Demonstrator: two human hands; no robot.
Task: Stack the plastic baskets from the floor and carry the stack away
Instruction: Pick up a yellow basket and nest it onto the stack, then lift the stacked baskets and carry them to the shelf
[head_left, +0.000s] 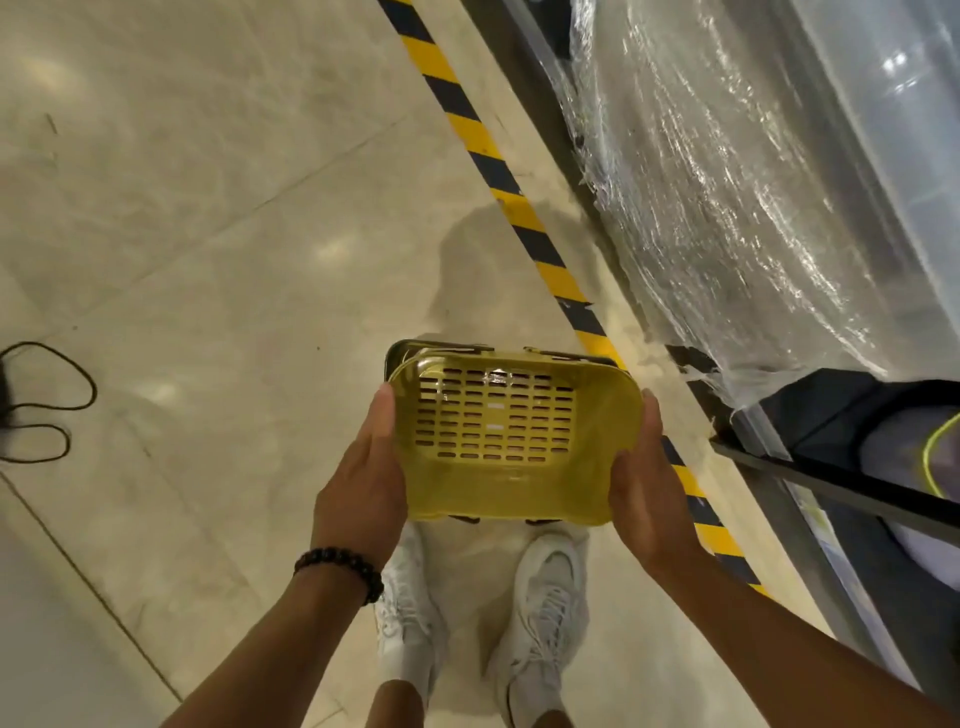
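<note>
A yellow plastic basket (511, 441) with a slotted bottom hangs above the floor in front of me, its open side facing up. Under it the dark rim of a second basket (410, 347) shows at the far edge, nested with it as a stack. My left hand (363, 483) grips the stack's left end, with a dark bead bracelet on the wrist. My right hand (649, 483) grips the right end. Both palms press against the sides, thumbs along the rim.
Beige tiled floor (208, 234) spreads to the left. A black and yellow hazard stripe (524, 213) runs diagonally along a metal frame with plastic-wrapped goods (727, 171) on the right. A black cable (47, 400) lies at the left edge. My white shoes (540, 603) stand below the baskets.
</note>
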